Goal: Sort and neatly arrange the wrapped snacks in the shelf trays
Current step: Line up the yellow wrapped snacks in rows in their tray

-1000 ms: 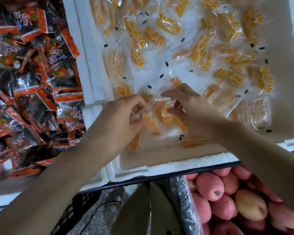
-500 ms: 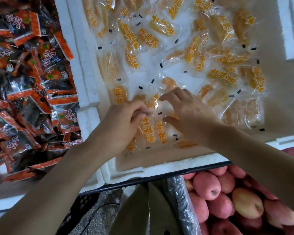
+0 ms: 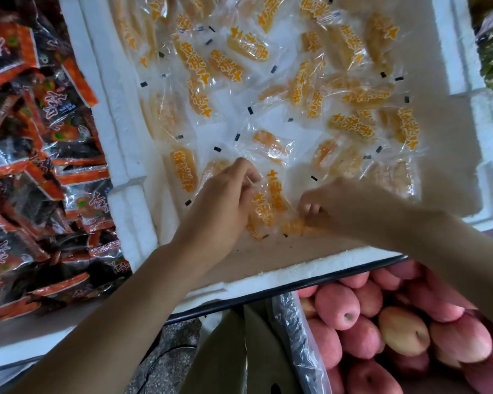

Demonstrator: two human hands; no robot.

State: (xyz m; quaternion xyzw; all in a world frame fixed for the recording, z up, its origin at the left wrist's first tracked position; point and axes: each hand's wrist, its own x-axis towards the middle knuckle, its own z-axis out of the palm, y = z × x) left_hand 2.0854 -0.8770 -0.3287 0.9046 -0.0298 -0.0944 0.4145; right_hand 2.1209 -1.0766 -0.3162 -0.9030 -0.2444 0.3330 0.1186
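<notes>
1. Right hand (image 3: 345, 206): motion-blurred. Its fingers (image 3: 310, 208) curl down against the packets, but whether they grip one cannot be told. Both forearms are cut off by the lower frame edge.
2. Left hand (image 3: 225, 206): thumb and forefinger pinch the clear wrapper edge of one of the yellow snack packets (image 3: 268, 203), which lie overlapped between the two hands.
3. Packets: glossy transparent film around oblong yellow pieces, with orange lettering and small black seam marks. More are scattered loosely beyond the hands.
4. Foam tray (image 3: 120, 123): white, grainy and thick-walled. It holds all the yellow packets.
5. Left of the left hand: dark-and-orange packets (image 3: 40, 172) heaped in a second tray (image 3: 12, 354), partly out of frame.
6. Below the right hand: pink-red apples (image 3: 382, 325) beside a crinkled plastic liner (image 3: 296, 336).
</notes>
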